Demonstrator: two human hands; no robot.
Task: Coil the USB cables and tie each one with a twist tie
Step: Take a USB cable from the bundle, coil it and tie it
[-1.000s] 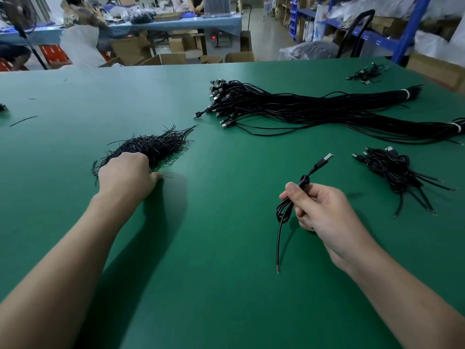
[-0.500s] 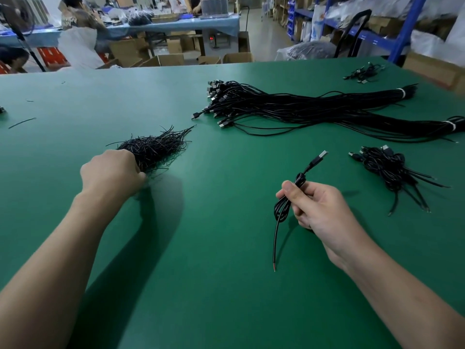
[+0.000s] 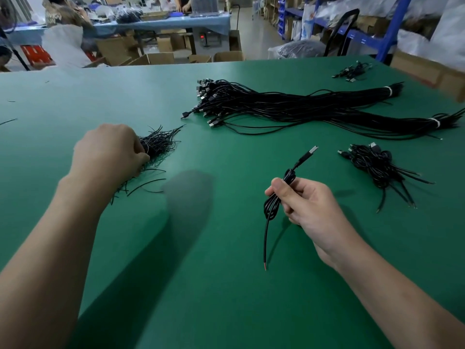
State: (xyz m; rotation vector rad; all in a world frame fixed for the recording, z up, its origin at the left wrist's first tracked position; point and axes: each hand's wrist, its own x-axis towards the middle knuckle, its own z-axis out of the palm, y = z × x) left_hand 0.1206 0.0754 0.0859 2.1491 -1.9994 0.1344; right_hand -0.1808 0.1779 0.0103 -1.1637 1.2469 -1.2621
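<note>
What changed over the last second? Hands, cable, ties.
The left hand went from lying on the twist ties to digging its curled fingers into them; a few strands now trail out on the near side. Unchanged: the right hand grips the coiled cable, plug up; the long cable bundle lies as before.

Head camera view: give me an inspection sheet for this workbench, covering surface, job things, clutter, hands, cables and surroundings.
Surface: green table, arm shadows across it.
Job's things: coiled cable, no tie visible on it; twist tie pile; heap of coiled cables at right.
Clutter: stray tie at the left edge; small cable cluster at the far right.
Grippers: left hand pinches into the twist tie pile; right hand grips the coiled cable, plug up, bare end hanging.
Cables: long cable bundles, uncoiled, white bands near their right ends.
Surroundings: cardboard boxes, blue shelving, far table.
</note>
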